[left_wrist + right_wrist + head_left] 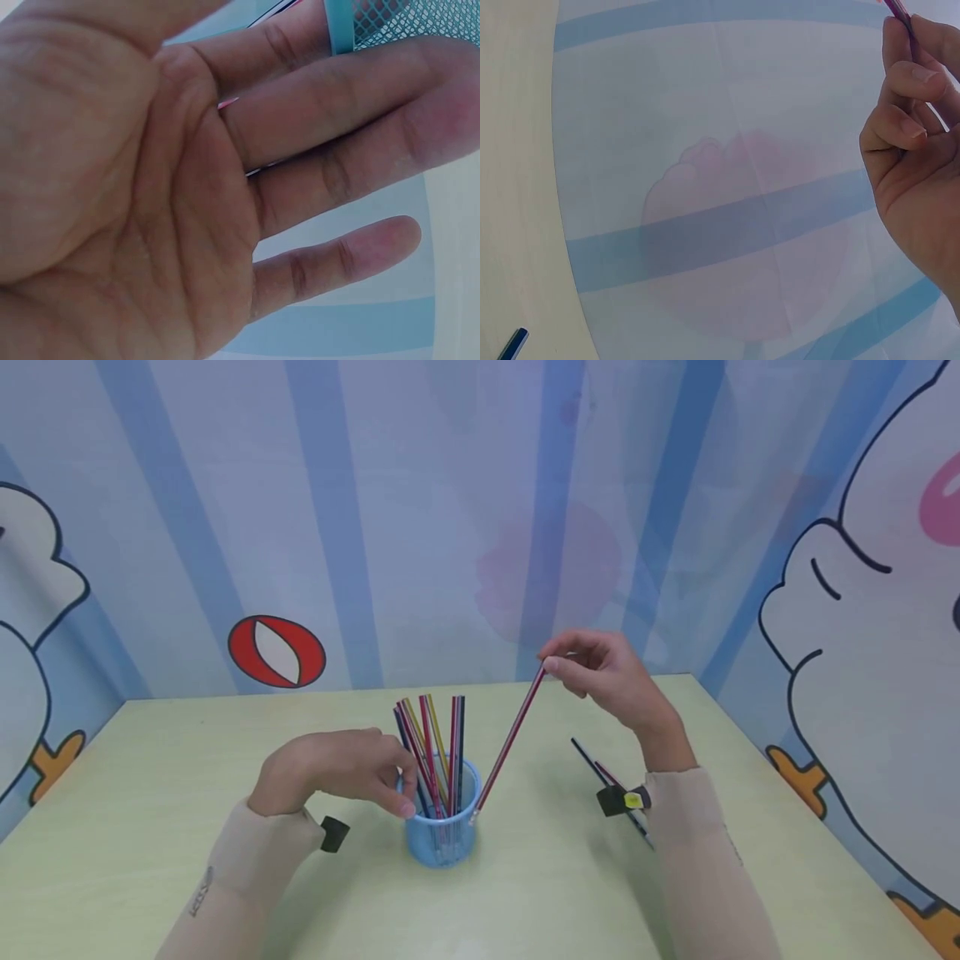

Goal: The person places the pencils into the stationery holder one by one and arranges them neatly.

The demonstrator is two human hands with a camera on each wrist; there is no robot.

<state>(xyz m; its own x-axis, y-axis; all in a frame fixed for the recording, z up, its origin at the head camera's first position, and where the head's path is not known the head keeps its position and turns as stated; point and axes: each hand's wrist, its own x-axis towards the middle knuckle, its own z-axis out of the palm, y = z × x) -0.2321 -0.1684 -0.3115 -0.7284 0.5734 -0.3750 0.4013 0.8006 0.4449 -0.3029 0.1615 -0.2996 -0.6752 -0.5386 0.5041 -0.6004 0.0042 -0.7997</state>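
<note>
A blue mesh pencil cup (441,847) stands on the table, holding several upright striped pencils (429,752) in red, yellow and dark tones. My left hand (352,768) grips the cup's left rim. Seen from the left wrist, one finger goes behind the cup's rim (340,26) while other fingers (330,101) lie along the outside. To the right of the cup, my right hand (600,672) pinches a red striped pencil (512,739) by its upper end between thumb and fingertips. That pencil slants down to the left, its lower tip right at the cup's right rim.
A dark pencil (585,756) and a red one lie on the table (540,877) to the right, partly behind my right wrist. Behind the table's far edge hangs a blue striped backdrop (420,527), with cartoon figures at both sides.
</note>
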